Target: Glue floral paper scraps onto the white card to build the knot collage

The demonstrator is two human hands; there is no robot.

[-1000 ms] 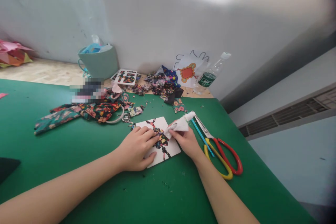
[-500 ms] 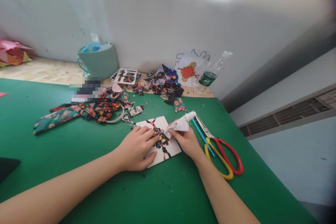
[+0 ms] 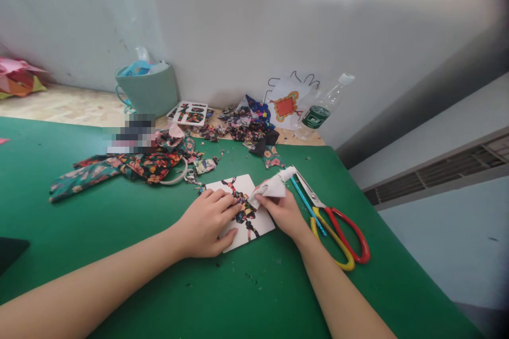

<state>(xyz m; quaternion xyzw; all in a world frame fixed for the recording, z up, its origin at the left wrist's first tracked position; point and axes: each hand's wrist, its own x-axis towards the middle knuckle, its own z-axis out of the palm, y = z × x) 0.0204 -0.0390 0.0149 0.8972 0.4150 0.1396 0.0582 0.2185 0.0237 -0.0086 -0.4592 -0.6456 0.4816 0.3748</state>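
A white square card [image 3: 262,222] lies on the green table, bearing a pattern of dark flowered fabric pieces [image 3: 243,213]. My left hand [image 3: 209,222] rests over the card's left side, fingers stretched out and the fingertips touching the fabric in the middle. Pinched between the thumb and fingers of my right hand [image 3: 284,217] is a crumpled white tissue [image 3: 274,186], its lower corner against the fabric by my left fingertips. Part of the pattern is hidden beneath my left hand.
Right of the card lie red-and-yellow-handled scissors [image 3: 332,222] and a blue pen-like stick [image 3: 306,201]. Behind are fabric scraps [image 3: 250,124], flowered cloth [image 3: 147,167], a patterned white card [image 3: 191,113], a green basket [image 3: 147,90] and a water bottle [image 3: 316,116]. The table edge [image 3: 382,222] slopes at right.
Both hands stay almost where they were, with the tissue still at the fabric on the card. The whole view has shifted very slightly.
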